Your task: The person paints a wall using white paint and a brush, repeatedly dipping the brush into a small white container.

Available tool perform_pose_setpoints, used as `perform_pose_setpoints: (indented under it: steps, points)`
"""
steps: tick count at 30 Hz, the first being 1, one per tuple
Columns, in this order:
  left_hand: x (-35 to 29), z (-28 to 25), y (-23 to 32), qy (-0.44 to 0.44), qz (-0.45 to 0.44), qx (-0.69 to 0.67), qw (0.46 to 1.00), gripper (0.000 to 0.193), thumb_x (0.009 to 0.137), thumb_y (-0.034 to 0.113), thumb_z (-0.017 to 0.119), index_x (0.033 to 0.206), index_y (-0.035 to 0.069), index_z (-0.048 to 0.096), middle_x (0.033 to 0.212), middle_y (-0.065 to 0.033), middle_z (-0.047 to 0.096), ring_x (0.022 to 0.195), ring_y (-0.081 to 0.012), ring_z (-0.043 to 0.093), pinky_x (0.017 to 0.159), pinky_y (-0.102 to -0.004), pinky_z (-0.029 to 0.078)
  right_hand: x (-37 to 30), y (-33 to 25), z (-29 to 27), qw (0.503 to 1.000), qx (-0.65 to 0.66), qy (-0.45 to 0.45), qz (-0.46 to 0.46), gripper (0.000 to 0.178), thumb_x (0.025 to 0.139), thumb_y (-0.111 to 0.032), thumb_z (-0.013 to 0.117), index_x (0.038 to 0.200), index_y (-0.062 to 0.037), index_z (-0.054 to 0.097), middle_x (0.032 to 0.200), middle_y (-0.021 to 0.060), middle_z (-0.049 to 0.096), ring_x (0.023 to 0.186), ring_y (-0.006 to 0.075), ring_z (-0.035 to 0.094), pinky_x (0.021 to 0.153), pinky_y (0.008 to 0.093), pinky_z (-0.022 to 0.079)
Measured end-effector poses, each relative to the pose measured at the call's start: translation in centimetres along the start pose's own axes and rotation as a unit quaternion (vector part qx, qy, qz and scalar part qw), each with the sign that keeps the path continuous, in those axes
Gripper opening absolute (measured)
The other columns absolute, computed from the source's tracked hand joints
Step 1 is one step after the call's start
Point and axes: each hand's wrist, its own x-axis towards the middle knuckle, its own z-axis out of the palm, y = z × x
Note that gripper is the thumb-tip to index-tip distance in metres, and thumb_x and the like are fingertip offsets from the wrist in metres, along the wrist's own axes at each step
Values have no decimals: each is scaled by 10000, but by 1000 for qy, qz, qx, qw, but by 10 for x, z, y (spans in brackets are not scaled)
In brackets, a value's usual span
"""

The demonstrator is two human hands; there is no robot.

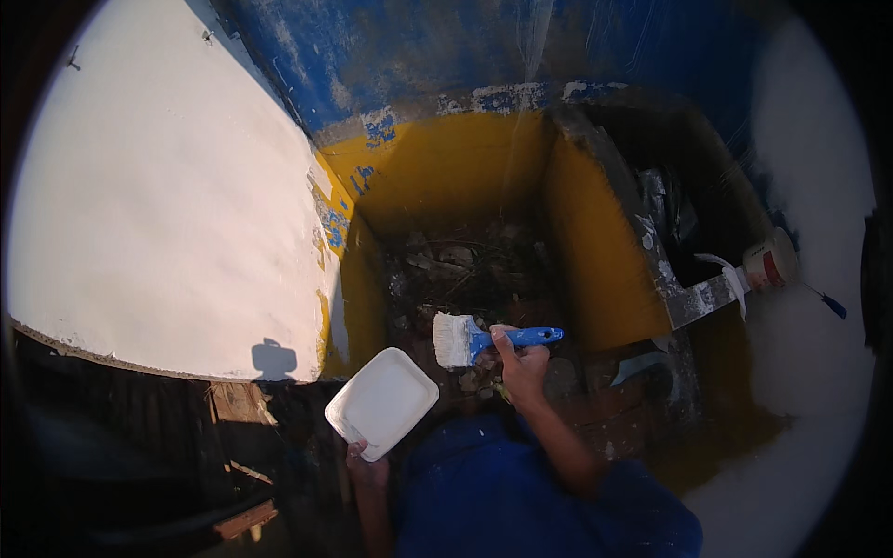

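“While you stand over a recess with yellow walls [446,172], what do your hands carry?”

“Your right hand [526,368] grips a broad paintbrush [480,340] by its blue, white-spotted handle, your thumb along the top and your fingers curled beneath. Its bristles, coated in white, point to your left.”

“And on your other side?”

“Your left hand [369,467] pinches a white tray [383,402] at its near edge. The tray, shallow and round-cornered, slants in front of you, to the left of the brush. Bristles and tray show close together yet apart; how they sit in depth, you cannot tell from this view.”

“What surrounds you?”

“A sunlit white wall [167,205] curves up on your left, a dark shadow [274,360] falling near its lower edge. Ahead of you, above the yellow, rises a scuffed blue wall [419,56]. Dim debris [456,265] litters the floor of the recess beyond your brush. Off to your right, a pale container [770,265] with a red patch leans at the ledge [702,299], a blue-handled tool [833,306] jutting beside it. Your blue shirt [493,498] fills the foreground.”
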Motion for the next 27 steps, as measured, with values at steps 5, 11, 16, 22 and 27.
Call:
perform_pose_setpoints:
  steps: [5, 11, 16, 22, 27]
  points:
    - [26, 50, -22, -65, -63, 16, 996, 709, 653, 123, 561, 1305, -35, 334, 1242, -148, 480, 1170, -303, 466, 1023, -419, 359, 6, -60, -26, 986, -111, 10, -123, 211, 865, -144, 627, 906, 62, 609, 788, 68, 619, 671, 116, 603, 602, 242, 510]
    - [45, 111, -51, -174, -141, 55, 973, 651, 686, 116, 568, 1277, -67, 364, 1226, -164, 497, 1147, -288, 492, 1006, -409, 377, 3, -108, -35, 896, -347, -42, -274, 120, 818, -113, 663, 850, 2, 647, 734, 71, 647, 651, 139, 621, 592, 264, 484]
    - [50, 138, -69, -208, -178, 50, 960, 576, 718, 69, 568, 1251, -73, 400, 1197, -168, 523, 1112, -278, 523, 982, -399, 402, 0, -110, -36, 879, -386, -41, -277, 112, 790, -123, 674, 825, -20, 651, 746, 117, 650, 652, 238, 646, 598, 313, 497]
    - [50, 155, -75, -235, -210, 60, 947, 549, 727, 58, 566, 1237, -77, 415, 1191, -168, 529, 1102, -280, 531, 976, -404, 406, 5, -95, -41, 845, -439, -39, -303, 103, 777, -117, 681, 803, -21, 654, 741, 121, 648, 653, 276, 642, 587, 341, 501]
    - [55, 158, -77, -244, -217, 55, 944, 551, 725, 62, 565, 1236, -79, 411, 1185, -171, 530, 1089, -285, 539, 973, -407, 410, 4, -112, -44, 867, -401, 3, -295, 103, 770, -107, 686, 794, -12, 653, 744, 119, 649, 640, 253, 642, 568, 317, 495]
